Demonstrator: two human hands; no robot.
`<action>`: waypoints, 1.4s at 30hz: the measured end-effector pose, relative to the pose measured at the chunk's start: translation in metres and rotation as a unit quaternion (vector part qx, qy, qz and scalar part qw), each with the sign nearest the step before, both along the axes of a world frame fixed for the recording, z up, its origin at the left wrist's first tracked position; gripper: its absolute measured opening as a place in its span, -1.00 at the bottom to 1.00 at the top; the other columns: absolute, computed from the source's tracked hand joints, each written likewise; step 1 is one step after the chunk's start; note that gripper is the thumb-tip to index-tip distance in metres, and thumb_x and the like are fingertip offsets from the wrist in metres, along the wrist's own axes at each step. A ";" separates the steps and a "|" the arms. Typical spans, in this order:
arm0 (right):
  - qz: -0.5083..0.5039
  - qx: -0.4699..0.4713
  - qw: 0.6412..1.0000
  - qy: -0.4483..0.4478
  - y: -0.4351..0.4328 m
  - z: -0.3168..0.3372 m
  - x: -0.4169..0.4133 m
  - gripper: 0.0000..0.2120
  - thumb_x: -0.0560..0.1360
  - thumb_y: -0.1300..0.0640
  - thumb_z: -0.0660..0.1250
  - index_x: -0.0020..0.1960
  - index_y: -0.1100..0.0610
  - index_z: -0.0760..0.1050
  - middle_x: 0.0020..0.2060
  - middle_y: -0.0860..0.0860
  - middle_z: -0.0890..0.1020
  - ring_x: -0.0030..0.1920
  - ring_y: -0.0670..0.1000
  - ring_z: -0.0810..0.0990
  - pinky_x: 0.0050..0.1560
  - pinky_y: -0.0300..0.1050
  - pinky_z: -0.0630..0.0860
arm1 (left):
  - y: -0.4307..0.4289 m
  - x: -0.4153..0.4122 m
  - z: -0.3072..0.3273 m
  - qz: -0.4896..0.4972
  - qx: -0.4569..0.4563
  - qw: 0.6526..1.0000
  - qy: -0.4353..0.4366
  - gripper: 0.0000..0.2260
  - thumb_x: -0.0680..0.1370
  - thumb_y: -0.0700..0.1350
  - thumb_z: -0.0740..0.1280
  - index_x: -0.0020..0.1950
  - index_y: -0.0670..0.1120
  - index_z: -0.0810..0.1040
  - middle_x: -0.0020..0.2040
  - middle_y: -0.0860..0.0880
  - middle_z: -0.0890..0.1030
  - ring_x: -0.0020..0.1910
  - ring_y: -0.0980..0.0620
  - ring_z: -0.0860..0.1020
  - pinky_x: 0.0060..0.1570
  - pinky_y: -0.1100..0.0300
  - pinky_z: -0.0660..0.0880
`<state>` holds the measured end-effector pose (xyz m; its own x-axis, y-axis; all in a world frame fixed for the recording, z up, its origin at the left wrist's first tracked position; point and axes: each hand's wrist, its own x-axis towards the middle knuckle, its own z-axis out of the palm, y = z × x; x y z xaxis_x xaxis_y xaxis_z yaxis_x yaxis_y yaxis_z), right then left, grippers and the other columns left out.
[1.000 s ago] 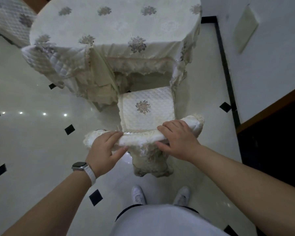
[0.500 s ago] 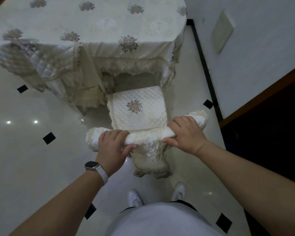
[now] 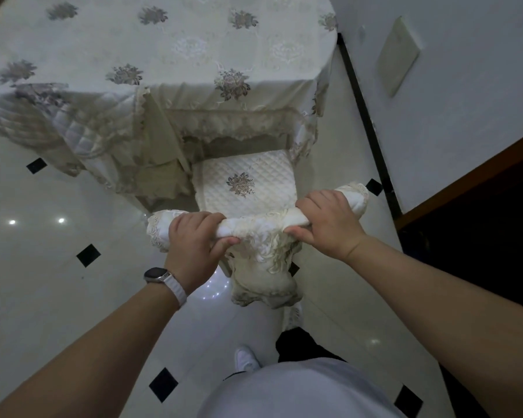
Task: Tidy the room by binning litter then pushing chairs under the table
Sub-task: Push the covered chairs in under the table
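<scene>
Chair-pushing stage, mid-step. Holding the covered top rail [image 3: 260,229] of the chair [image 3: 248,179] with both hands. Left grip [image 3: 194,239] wrapped round the rail toward its left end, fingers over the top, thumb underneath. Right grip [image 3: 326,224] wrapped round it toward the right end, same way. Standing just behind the chair, one shoe [image 3: 246,359] on the floor [image 3: 43,297] near.

Chair squared up to the near side of the table [image 3: 163,40]. Far edge of the quilted seat right at the tablecloth fringe [image 3: 239,131], most of the seat out in the open. Judged partly in, not home yet; needs more forward push to tuck the seat under. Can't tell if the front legs are under, hidden by cloth.

No litter or bin in view, so binning probably done, but can't confirm from here. Quilted cover [image 3: 43,116] at far left looks like another chair against the table; can't tell how far in. Wall [image 3: 465,86] close on the right, so mind clearance on that side.
</scene>
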<state>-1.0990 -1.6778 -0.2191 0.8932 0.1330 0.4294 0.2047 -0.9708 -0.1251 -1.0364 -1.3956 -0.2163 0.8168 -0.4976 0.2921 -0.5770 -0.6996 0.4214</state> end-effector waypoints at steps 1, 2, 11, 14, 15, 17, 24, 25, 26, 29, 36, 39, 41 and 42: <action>0.001 -0.001 1.000 -0.005 -0.003 0.002 0.007 -0.29 0.55 -0.41 -0.05 -0.08 0.18 0.55 -0.20 0.07 0.56 -0.19 0.14 0.51 -0.09 0.01 0.37 | -0.004 0.006 0.001 0.001 0.000 1.000 0.005 -0.36 0.53 0.41 0.06 0.06 -0.11 0.61 -0.04 -0.04 0.61 0.01 -0.08 0.50 0.17 -0.01 0.26; 0.001 -0.002 1.000 -0.011 -0.007 0.003 0.013 -0.29 0.55 -0.41 -0.06 -0.08 0.18 0.55 -0.20 0.07 0.56 -0.20 0.13 0.51 -0.09 0.00 0.34 | -0.007 0.011 0.002 0.001 0.000 1.000 0.010 -0.35 0.53 0.41 0.06 0.08 -0.11 0.61 -0.03 -0.05 0.61 0.02 -0.06 0.49 0.17 -0.02 0.26; 0.018 0.014 0.999 -0.041 -0.033 0.007 0.065 -0.30 0.54 -0.42 -0.07 -0.16 0.16 0.52 -0.26 0.05 0.52 -0.24 0.13 0.48 -0.12 -0.02 0.26 | -0.030 0.052 0.009 0.033 0.021 0.999 0.004 -0.39 0.52 0.40 0.10 0.07 -0.09 0.61 -0.03 -0.03 0.61 0.00 -0.10 0.52 0.12 -0.04 0.30; 0.029 0.010 0.998 -0.050 -0.044 0.006 0.078 -0.30 0.55 -0.42 -0.07 -0.16 0.16 0.52 -0.26 0.06 0.52 -0.25 0.12 0.49 -0.14 -0.01 0.31 | -0.040 0.058 0.012 0.042 0.021 0.999 0.004 -0.37 0.52 0.41 0.08 0.07 -0.09 0.61 -0.05 -0.04 0.61 -0.01 -0.09 0.50 0.09 -0.06 0.32; 0.032 0.009 0.998 -0.055 -0.048 0.006 0.082 -0.31 0.55 -0.41 -0.06 -0.16 0.16 0.52 -0.26 0.06 0.52 -0.25 0.12 0.49 -0.15 -0.01 0.32 | -0.044 0.060 0.013 0.045 0.023 0.999 0.003 -0.41 0.51 0.39 0.14 0.07 -0.10 0.61 -0.05 -0.05 0.61 -0.02 -0.10 0.50 0.08 -0.07 0.33; 0.035 0.006 0.997 -0.062 -0.053 0.006 0.090 -0.32 0.55 -0.40 -0.04 -0.17 0.16 0.51 -0.27 0.06 0.52 -0.26 0.13 0.48 -0.16 0.00 0.33 | -0.050 0.065 0.014 0.051 0.027 0.998 -0.001 -0.51 0.48 0.28 0.23 0.06 -0.11 0.61 -0.06 -0.06 0.60 -0.04 -0.14 0.52 0.07 -0.09 0.34; 0.028 -0.002 0.998 -0.053 -0.057 0.004 0.108 -0.31 0.54 -0.42 -0.06 -0.13 0.15 0.52 -0.25 0.06 0.53 -0.23 0.12 0.49 -0.14 0.01 0.37 | -0.053 0.088 0.012 0.038 0.008 0.999 0.010 -0.39 0.52 0.40 0.12 0.05 -0.12 0.61 -0.08 -0.06 0.60 -0.06 -0.11 0.52 0.06 -0.09 0.36; 0.026 -0.001 0.998 -0.051 -0.055 0.003 0.112 -0.31 0.54 -0.42 -0.06 -0.14 0.15 0.52 -0.25 0.06 0.53 -0.23 0.13 0.49 -0.15 0.01 0.37 | -0.052 0.093 0.011 0.036 0.011 0.999 0.013 -0.43 0.50 0.37 0.19 0.05 -0.12 0.62 -0.08 -0.06 0.60 -0.06 -0.12 0.52 0.06 -0.08 0.36; 0.023 -0.001 0.998 -0.051 -0.054 0.002 0.115 -0.31 0.54 -0.42 -0.05 -0.14 0.16 0.52 -0.25 0.06 0.53 -0.23 0.13 0.49 -0.15 0.01 0.37 | -0.051 0.098 0.010 0.034 0.012 0.999 0.013 -0.48 0.48 0.31 0.24 0.05 -0.12 0.62 -0.08 -0.06 0.61 -0.05 -0.13 0.53 0.06 -0.08 0.36; 0.016 -0.010 0.998 -0.054 -0.049 -0.002 0.128 -0.31 0.55 -0.41 -0.04 -0.15 0.16 0.53 -0.25 0.07 0.53 -0.23 0.13 0.49 -0.16 0.00 0.35 | -0.047 0.113 0.008 0.029 0.007 0.999 0.017 -0.57 0.46 0.21 0.28 0.05 -0.12 0.62 -0.07 -0.05 0.61 -0.04 -0.11 0.52 0.07 -0.08 0.36; -0.016 -0.026 0.999 -0.012 -0.038 -0.001 0.158 -0.29 0.55 -0.42 -0.09 -0.11 0.15 0.53 -0.20 0.07 0.55 -0.20 0.14 0.51 -0.14 0.01 0.36 | -0.039 0.161 0.007 0.001 0.006 1.000 0.027 -0.56 0.45 0.23 0.28 0.05 -0.09 0.63 -0.07 -0.04 0.61 -0.02 -0.11 0.54 0.08 -0.04 0.34; -0.035 -0.030 0.999 -0.004 -0.035 0.003 0.172 -0.29 0.55 -0.41 -0.09 -0.09 0.16 0.54 -0.20 0.07 0.56 -0.20 0.14 0.53 -0.14 -0.01 0.36 | -0.039 0.182 0.007 -0.011 0.002 0.999 0.032 -0.56 0.45 0.24 0.27 0.05 -0.09 0.63 -0.07 -0.04 0.61 -0.02 -0.11 0.54 0.10 -0.06 0.34; -0.044 -0.031 0.999 0.001 -0.031 0.006 0.182 -0.30 0.55 -0.40 -0.09 -0.10 0.16 0.53 -0.21 0.07 0.56 -0.21 0.15 0.52 -0.16 -0.02 0.36 | -0.038 0.197 0.007 -0.019 -0.004 0.999 0.035 -0.55 0.46 0.25 0.25 0.05 -0.09 0.63 -0.07 -0.04 0.60 -0.02 -0.11 0.53 0.11 -0.05 0.32; -0.048 -0.034 0.998 0.004 -0.029 0.007 0.187 -0.30 0.55 -0.40 -0.09 -0.11 0.16 0.52 -0.22 0.07 0.55 -0.21 0.15 0.52 -0.17 -0.02 0.36 | -0.037 0.204 0.007 -0.023 -0.008 0.999 0.037 -0.54 0.46 0.26 0.24 0.05 -0.09 0.63 -0.08 -0.04 0.60 -0.02 -0.11 0.53 0.12 -0.03 0.30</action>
